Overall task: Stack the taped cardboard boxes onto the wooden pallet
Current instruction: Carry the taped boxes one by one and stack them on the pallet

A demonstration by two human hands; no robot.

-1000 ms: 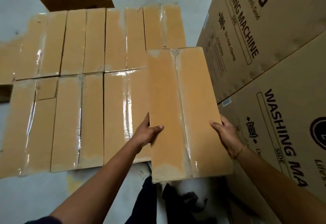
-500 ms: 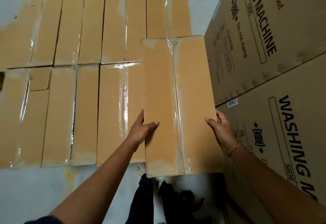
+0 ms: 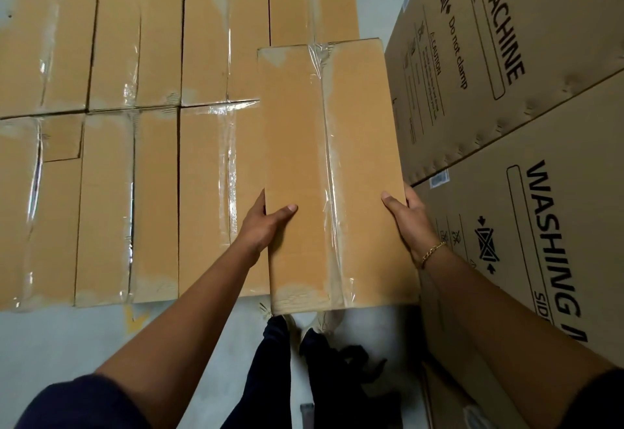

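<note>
Nearest us, a dark blue sleeve (image 3: 77, 405) and dark trousers (image 3: 277, 367) show above the pale grey concrete floor (image 3: 50, 344). Both hands hold one long brown taped cardboard box (image 3: 297, 144). The left hand (image 3: 261, 229) clasps its left edge, thumb flat on top and fingers down the side. The right hand (image 3: 408, 222), with a gold chain bracelet (image 3: 433, 253) at the wrist, clasps the right edge, thumb on top and fingers hidden behind the box.

The box lies flat, top up. Its long axis runs straight away from us, and the clear tape seam follows that axis. We cannot tell whether anything bears it from below.

To its left we count seven more brown laid boxes in two rows, all pointing the same way. There are three in the near row (image 3: 155, 209) and four in the far row (image 3: 206, 33), and the frame cuts the leftmost of each. The held box sits at the right end of the near row. Its near end juts slightly past that row's near edge, and its far end covers the near end of the last far box.

On the right stand two large brown washing-machine cartons (image 3: 540, 192) with black print. They are just beside the held box, and only the right hand fits the gap. Bare floor lies on our side of the rows, with a strip at the far right (image 3: 378, 6).
</note>
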